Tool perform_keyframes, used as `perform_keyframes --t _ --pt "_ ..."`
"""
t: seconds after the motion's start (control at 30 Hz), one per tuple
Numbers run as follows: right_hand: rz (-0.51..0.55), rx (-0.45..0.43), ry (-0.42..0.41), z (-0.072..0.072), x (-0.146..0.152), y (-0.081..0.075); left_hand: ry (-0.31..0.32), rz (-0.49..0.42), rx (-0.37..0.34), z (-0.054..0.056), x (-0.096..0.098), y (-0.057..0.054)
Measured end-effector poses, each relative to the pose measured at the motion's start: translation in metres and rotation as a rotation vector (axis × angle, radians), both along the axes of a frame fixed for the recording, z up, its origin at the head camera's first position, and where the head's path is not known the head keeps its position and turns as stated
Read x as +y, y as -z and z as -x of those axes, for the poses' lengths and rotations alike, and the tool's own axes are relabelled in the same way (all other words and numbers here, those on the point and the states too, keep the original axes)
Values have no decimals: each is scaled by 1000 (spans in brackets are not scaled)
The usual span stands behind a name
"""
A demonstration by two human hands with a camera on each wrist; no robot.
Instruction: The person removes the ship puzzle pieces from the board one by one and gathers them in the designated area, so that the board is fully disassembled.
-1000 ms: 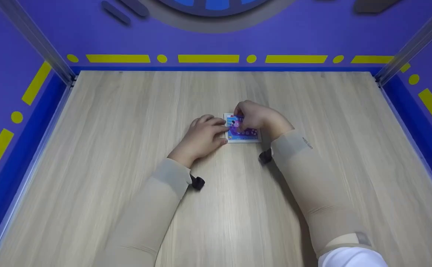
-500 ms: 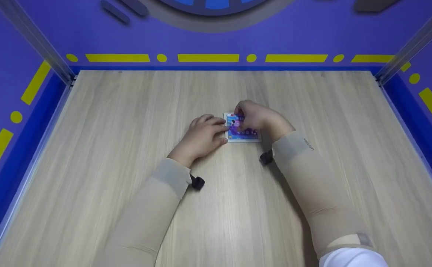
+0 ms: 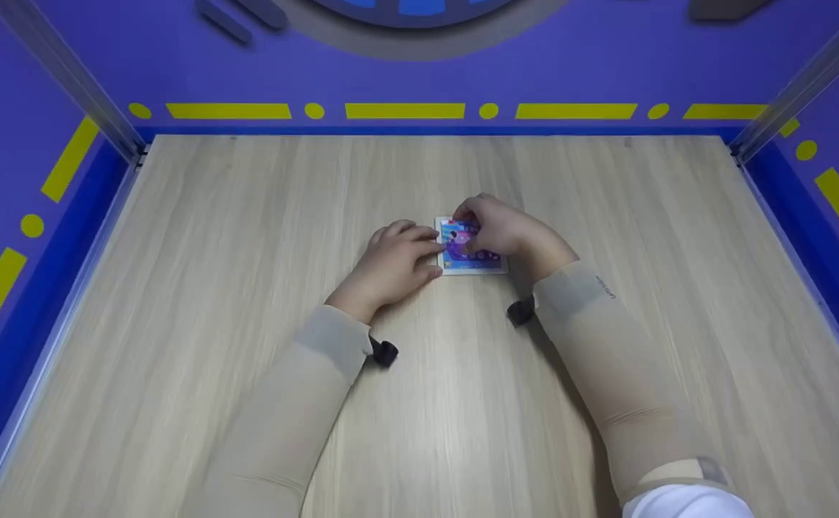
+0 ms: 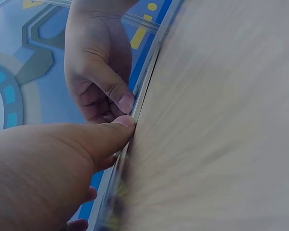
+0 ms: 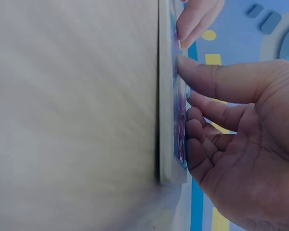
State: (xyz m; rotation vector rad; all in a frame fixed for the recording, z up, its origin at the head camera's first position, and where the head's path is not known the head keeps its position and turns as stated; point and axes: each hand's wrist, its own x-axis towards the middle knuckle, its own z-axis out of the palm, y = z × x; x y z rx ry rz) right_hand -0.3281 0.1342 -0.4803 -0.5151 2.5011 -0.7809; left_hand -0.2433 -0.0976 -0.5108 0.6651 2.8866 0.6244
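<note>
A small white-bordered picture board (image 3: 471, 264) lies flat on the table, with blue, purple and pink artwork. My left hand (image 3: 395, 263) rests at its left edge, fingers loosely spread, thumb by the near corner and one fingertip reaching onto the picture. Over the upper right part bends my right hand (image 3: 504, 224), its fingers curled and thumb tip on the artwork. From the right wrist, the coloured layer (image 5: 179, 139) stands slightly above the white base (image 5: 165, 115), and the right thumb and fingers meet that layer. The right hand hides part of the picture.
The wood-grain table (image 3: 247, 187) extends around both hands. Purple panels with yellow markings (image 3: 405, 114) rise at the back and both sides, with metal posts (image 3: 74, 79) at the corners. A black wrist camera (image 3: 384, 354) hangs below the left wrist.
My right wrist and forearm have shifted slightly right and nearer to me, while the right fingertips stay on the picture. The left hand and the board hold their places.
</note>
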Motion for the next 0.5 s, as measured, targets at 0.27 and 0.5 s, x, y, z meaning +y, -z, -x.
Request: perform_keyframes --t 0.27,0.5 --pt "69 31 31 -2 5 7 -1 -1 -1 0 0 0" --pt "120 28 61 -4 7 9 -1 5 7 0 0 1"
